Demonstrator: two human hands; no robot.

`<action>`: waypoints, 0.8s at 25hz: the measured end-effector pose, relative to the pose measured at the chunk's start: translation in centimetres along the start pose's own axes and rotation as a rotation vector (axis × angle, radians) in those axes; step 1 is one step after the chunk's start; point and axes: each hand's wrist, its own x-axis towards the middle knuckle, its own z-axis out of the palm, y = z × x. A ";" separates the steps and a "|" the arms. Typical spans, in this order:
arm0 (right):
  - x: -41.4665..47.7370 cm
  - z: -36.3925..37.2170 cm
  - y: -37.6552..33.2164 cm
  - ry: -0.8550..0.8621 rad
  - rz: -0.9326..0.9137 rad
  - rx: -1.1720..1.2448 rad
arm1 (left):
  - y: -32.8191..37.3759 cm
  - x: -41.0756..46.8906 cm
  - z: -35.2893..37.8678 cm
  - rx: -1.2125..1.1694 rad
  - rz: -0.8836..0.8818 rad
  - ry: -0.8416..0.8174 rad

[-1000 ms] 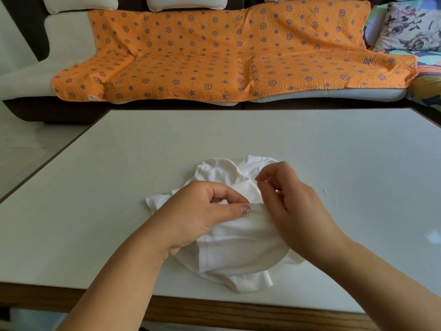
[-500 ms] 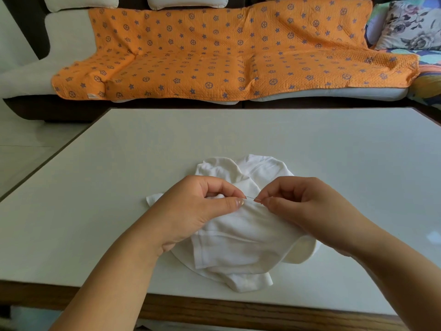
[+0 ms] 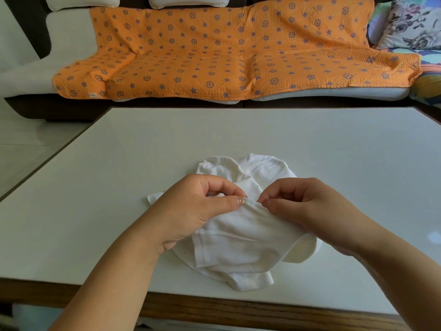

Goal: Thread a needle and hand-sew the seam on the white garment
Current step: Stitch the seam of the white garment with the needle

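A small white garment [image 3: 238, 244] lies bunched on the white table [image 3: 119, 177], near its front edge. My left hand [image 3: 198, 211] pinches a raised fold of the garment between thumb and forefinger. My right hand [image 3: 307, 204] is just to the right of it, fingertips pinched together at the same fold. The needle is too thin to make out between the fingertips, and no thread shows.
The table's wooden front edge [image 3: 214, 311] runs just below the garment. Beyond the table stands a sofa with an orange patterned cover [image 3: 226, 56] and a floral cushion [image 3: 412, 25] at the far right. Tiled floor [image 3: 23, 151] lies to the left.
My right hand dropped from above the fold to pinch at it beside my left thumb, then edged slightly right. The short bit of needle seen half a second ago no longer shows. My left hand stayed put.
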 end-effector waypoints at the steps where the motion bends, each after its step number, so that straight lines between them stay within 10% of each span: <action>1: 0.0 0.0 0.0 -0.005 0.001 0.007 | 0.0 0.0 0.0 0.006 -0.001 -0.002; 20: 0.3 0.7 0.6 -0.093 0.007 0.260 | -0.2 0.2 0.6 -0.002 -0.014 -0.029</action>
